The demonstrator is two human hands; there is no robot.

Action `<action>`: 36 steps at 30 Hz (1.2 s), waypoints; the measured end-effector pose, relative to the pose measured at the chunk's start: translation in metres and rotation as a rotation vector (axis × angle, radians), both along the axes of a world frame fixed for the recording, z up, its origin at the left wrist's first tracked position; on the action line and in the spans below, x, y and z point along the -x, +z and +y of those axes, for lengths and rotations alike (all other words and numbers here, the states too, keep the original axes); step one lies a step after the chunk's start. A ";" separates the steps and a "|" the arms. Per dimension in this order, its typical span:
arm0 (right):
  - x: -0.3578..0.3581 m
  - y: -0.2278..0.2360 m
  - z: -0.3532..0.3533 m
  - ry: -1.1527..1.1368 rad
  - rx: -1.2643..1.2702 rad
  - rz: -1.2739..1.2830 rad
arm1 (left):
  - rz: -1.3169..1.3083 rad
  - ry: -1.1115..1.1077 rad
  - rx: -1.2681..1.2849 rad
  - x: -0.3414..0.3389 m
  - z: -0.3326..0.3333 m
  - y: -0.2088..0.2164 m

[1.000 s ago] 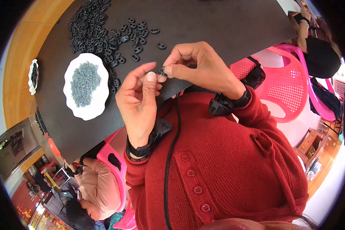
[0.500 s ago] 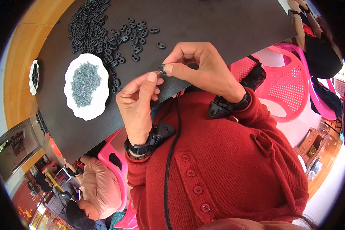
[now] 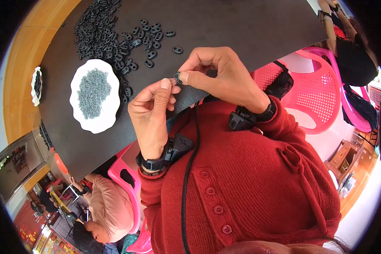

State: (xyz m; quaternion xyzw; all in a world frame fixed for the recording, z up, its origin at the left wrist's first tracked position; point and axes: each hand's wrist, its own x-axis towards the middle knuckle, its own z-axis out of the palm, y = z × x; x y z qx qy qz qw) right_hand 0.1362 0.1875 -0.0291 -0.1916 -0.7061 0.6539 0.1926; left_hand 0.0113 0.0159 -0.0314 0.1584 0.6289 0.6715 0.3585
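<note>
Between the thumb and index finger of my right hand (image 3: 226, 78) is a small black two-hole cord lock (image 3: 177, 76). My left hand (image 3: 150, 112) pinches a tiny shiny metal spring (image 3: 173, 81) right against the cord lock, its other fingers curled. Fingertips hide much of both parts. Both hands meet above the table's near edge. Left of them, a white scalloped plate (image 3: 77, 116) holds a heap of small grey metal springs (image 3: 94, 93). Beyond the plate lies a big pile of black cord locks (image 3: 98, 34), with several scattered toward my hands.
The dark table (image 3: 241, 25) spreads ahead of me. At its left edge stands a second white dish (image 3: 34, 86) with dark contents. A pink chair (image 3: 313, 91) is at right. A person in a pink top (image 3: 112, 203) sits at lower left; another person (image 3: 353, 51) is at upper right.
Both hands stay nearly in place, pinched together. The fingertips have shifted very slightly, and the metal piece between them shows more clearly now.
</note>
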 end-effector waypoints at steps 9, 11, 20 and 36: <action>0.002 -0.002 -0.003 0.008 0.004 -0.002 | 0.056 -0.002 0.019 0.000 -0.002 -0.005; 0.004 -0.004 -0.005 0.016 0.005 0.000 | 0.101 -0.007 0.051 0.001 -0.004 -0.003; -0.002 -0.002 -0.001 0.088 0.051 -0.058 | 0.116 -0.052 0.021 -0.001 -0.005 -0.003; -0.033 -0.009 0.049 -0.021 0.210 0.002 | 0.618 -0.069 0.418 0.035 0.033 0.011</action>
